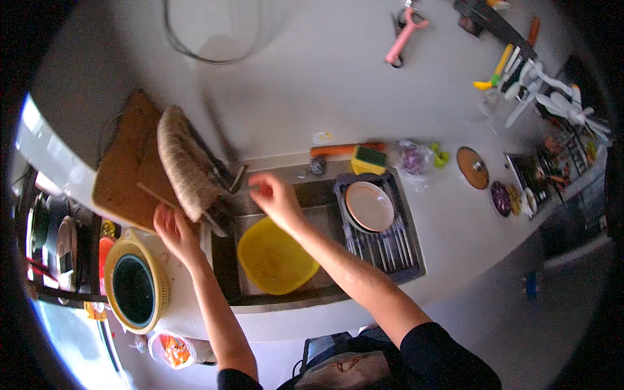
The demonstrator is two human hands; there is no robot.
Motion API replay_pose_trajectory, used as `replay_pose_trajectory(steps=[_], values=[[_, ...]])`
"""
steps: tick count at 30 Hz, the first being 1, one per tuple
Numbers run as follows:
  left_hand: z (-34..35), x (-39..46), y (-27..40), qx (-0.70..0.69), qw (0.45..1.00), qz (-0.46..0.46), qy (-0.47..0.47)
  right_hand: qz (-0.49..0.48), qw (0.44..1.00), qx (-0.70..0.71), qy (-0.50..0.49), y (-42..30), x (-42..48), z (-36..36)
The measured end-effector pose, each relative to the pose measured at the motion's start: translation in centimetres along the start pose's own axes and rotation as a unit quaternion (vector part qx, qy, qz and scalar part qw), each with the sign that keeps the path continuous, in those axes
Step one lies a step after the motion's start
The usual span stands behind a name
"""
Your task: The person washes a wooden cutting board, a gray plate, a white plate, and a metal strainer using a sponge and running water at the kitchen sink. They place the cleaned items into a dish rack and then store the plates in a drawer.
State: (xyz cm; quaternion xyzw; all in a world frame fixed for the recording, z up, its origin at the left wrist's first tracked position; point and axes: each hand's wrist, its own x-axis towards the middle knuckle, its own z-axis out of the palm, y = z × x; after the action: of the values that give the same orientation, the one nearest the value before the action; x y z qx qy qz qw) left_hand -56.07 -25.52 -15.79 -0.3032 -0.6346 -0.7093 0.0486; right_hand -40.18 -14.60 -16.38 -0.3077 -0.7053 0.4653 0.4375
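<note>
My left hand (175, 234) is raised near the lower edge of a brown cutting board (131, 165). A thin stick-like thing (157, 195) runs up and left from its fingertips; whether the fingers hold it is unclear. My right hand (274, 197) is over the back of the sink with its fingers curled, and blur hides whether anything is between them. Between the hands, a beige fuzzy cloth (183, 161) hangs beside the faucet (238, 179). Below my right forearm, a yellow basin (275, 258) sits in the sink.
A dish rack (385, 248) with a bowl (369, 207) stands at the sink's right, a yellow-green sponge (369, 161) behind it. A yellow basket (163, 287) holding a dark green bowl (133, 290) is at the left. Further right are a round lid (472, 168) and a stove (529, 170).
</note>
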Motion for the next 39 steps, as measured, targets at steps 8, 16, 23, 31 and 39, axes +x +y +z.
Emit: replay_pose_trajectory(steps=[8, 16, 23, 31, 39], values=[[-0.5, -22.8, -2.3, 0.449, 0.749, -0.044, -0.485, 0.017, 0.888, -0.408, -0.213, 3.5, -17.1, -8.7], [9.1, -30.8, 3.4, 0.110, 0.832, 0.065, -0.540, 0.131, 0.946, -0.289, -0.065, 5.4, -26.1, -23.4], [17.5, -39.5, 11.6, 0.095, 0.804, 0.043, -0.585, 0.200, 0.948, -0.238, 0.064, 8.1, -35.0, -39.1], [22.1, -55.2, 17.4, 0.103, 0.721, 0.136, -0.672, 0.243, 0.915, -0.251, 0.205, 12.3, -47.1, -55.9], [25.4, -62.6, 20.9, 0.076, 0.692, 0.178, -0.696, 0.434, 0.732, 0.213, 0.480, 16.6, -51.6, -64.5]])
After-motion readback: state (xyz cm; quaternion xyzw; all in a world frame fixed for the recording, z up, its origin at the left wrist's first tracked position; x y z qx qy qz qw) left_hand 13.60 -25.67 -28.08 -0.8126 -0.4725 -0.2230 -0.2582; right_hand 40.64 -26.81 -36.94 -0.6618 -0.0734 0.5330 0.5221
